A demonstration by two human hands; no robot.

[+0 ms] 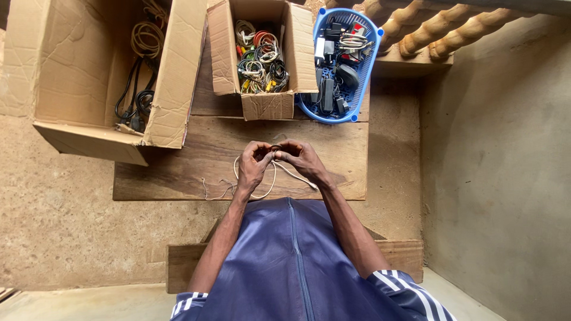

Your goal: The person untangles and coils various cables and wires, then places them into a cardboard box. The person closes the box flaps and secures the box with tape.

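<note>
- Pinching a small dark tie point(275, 147) between them, the left hand point(254, 166) and right hand point(301, 157) close on a white cable point(266, 189) above the wooden table's point(178, 178) near edge.
- Loose cable ends trail toward the near-left corner; keeping the loops gathered tight would likely help.
- Beyond, along the far edge: small cardboard box point(267, 106) of coiled cables, blue basket point(361, 71) of chargers, large box point(89, 137) overhanging the left.

Bare wooden table point(196, 178) L & R of hands; two cardboard boxes point(83, 77) + blue basket point(366, 71) block far edge.
</note>
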